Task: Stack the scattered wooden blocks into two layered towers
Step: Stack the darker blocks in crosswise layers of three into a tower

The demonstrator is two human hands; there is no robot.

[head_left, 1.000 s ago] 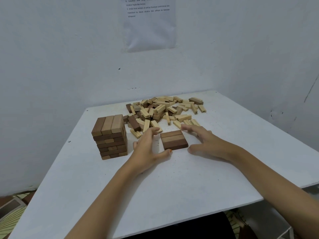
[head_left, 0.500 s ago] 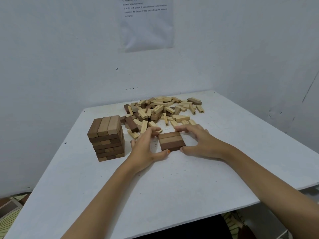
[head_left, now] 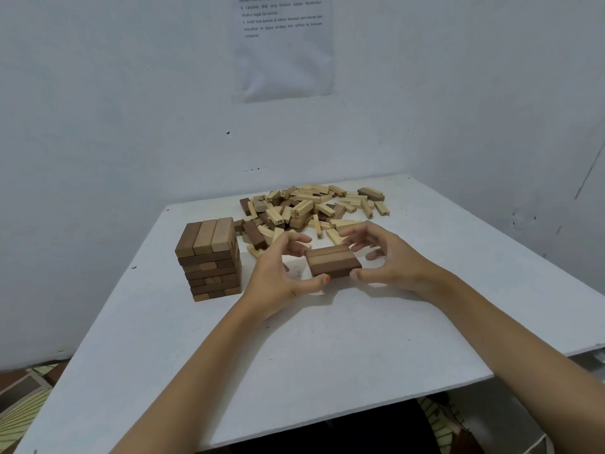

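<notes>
A layer of three brown blocks [head_left: 334, 264] lying side by side sits at the middle of the white table [head_left: 327, 348]. My left hand [head_left: 280, 278] pinches its left end, thumb at the front corner and fingers curled behind. My right hand [head_left: 391, 260] pinches its right end the same way. Whether the layer touches the table I cannot tell. A finished-looking brown tower [head_left: 209, 257] of several layers stands to the left. Behind my hands lies a pile of scattered light and dark blocks [head_left: 311, 208].
The table stands in a corner, with white walls behind and to the right. A printed paper sheet [head_left: 284, 44] hangs on the back wall. The table's near edge runs just above the bottom of the view; patterned floor [head_left: 23, 404] shows at the lower left.
My fingers lay flat beside the three-block layer; now both hands have curled and closed on its ends. The layer looks slightly shifted or raised.
</notes>
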